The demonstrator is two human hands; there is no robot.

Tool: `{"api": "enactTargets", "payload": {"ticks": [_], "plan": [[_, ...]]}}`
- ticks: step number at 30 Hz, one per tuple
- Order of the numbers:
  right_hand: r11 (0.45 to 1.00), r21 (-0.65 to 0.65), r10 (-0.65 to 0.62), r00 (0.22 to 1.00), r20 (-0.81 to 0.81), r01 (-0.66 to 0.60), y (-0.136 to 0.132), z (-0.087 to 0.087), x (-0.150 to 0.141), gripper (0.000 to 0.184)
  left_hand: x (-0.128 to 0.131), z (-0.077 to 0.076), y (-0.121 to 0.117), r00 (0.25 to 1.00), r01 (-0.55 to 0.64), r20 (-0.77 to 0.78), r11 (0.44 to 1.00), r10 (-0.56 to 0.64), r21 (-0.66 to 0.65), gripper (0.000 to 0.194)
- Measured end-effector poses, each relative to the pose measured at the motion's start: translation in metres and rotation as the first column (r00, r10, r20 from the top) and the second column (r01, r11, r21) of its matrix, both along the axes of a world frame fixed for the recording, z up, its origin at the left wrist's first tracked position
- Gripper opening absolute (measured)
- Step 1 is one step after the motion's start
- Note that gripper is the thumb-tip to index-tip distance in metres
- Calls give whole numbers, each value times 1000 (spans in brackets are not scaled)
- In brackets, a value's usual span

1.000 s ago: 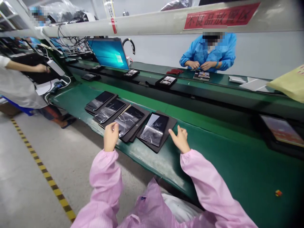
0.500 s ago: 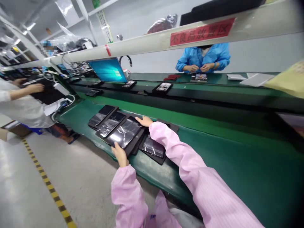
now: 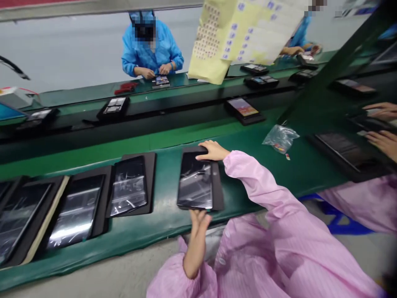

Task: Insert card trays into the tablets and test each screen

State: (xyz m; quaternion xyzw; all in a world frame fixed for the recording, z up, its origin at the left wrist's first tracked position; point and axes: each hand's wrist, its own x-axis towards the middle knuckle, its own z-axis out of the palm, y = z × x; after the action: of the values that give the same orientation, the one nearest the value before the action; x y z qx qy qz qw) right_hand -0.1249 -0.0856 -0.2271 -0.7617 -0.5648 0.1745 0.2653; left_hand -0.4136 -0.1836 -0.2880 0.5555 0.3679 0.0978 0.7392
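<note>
So nearest you, your left hand [image 3: 197,238] is at the bottom edge of a film-covered tablet [image 3: 195,184], fingers pointing away from you and not clenched. I can't tell if the tips hook underneath. That tablet lies on a dark flat case [image 3: 218,192] on the green bench mat [image 3: 167,198], the case peeking out along its right side. Your right hand [image 3: 214,151] is at the far end, thumb over the screen and fingers spread near the case's edge, but whether that's a real pinch or just a touch, can't say.

Progress-wise, this one's right between your hands, apart from the rest and roughly lined up with its case. To your left, a second tablet [image 3: 128,186] sits a bit skewed on its own dark backing, then a third tablet [image 3: 79,211] and a fourth tablet [image 3: 25,215], with a pale strip [image 3: 46,223] between those two. All look glossy, like film's on. No clue which ones are done and which are left.

Off right there's a clear plastic bag [image 3: 281,138] and a co-worker's hands [image 3: 384,145] by a dark tablet [image 3: 341,151]. Beyond, a lit-screen device [image 3: 243,108] and an opened device [image 3: 114,106] sit on the black line, and someone in blue [image 3: 167,41] works across from you.
</note>
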Motion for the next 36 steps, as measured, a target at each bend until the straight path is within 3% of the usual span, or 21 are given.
{"api": "enactTargets", "payload": {"ticks": [2,3,5,6,7,8,9,10,11,12,13,15,18,25,29,32,36], "plan": [[1000,15,-15,999,-51,16,-23,-13,31,66,13,10,-13,985,166,67,980,-159,-114,77],[999,41,-30,997,-74,33,-33,-18,41,66,16,17,-12,945,324,91,934,-313,-151,70],[988,115,-93,989,-117,106,-53,-23,53,65,21,32,5,816,578,89,799,-572,-163,50],[975,154,-141,980,-141,163,-65,-25,54,63,25,37,19,805,592,36,799,-592,-107,46],[956,186,-196,966,-168,226,-77,-29,53,59,32,39,34,883,468,-27,883,-468,13,47],[935,210,-247,948,-199,287,-90,-33,50,55,41,39,50,975,221,-52,954,-215,203,45],[914,224,-288,929,-231,339,-103,-38,45,53,54,35,63,997,-68,-10,917,78,392,42],[896,232,-316,912,-261,377,-114,-45,39,50,69,30,75,957,-271,54,806,286,526,41],[884,237,-332,898,-287,403,-123,-52,32,48,86,23,83,916,-363,95,706,390,607,45],[875,240,-341,887,-310,420,-130,-59,24,45,103,16,88,897,-387,100,653,431,651,49],[868,243,-346,878,-330,433,-135,-66,18,42,120,10,90,901,-363,73,652,428,666,52],[855,250,-349,860,-371,455,-138,-76,9,37,146,0,87,922,-289,-10,707,387,646,55],[846,252,-332,834,-441,470,-137,-84,6,36,164,-5,79,927,-253,-71,755,368,605,59],[824,233,-322,765,-558,517,-149,-88,-5,39,158,-8,81,943,-155,-139,769,302,621,69],[799,223,-367,747,-555,559,-155,-87,-21,42,154,-7,81,937,-157,-146,757,316,634,64],[811,209,-369,755,-542,547,-145,-84,-20,49,150,-7,81,937,-177,-116,733,330,657,58],[824,180,-365,746,-557,538,-128,-76,-10,56,147,-9,85,942,-194,-93,748,323,634,55]]}}
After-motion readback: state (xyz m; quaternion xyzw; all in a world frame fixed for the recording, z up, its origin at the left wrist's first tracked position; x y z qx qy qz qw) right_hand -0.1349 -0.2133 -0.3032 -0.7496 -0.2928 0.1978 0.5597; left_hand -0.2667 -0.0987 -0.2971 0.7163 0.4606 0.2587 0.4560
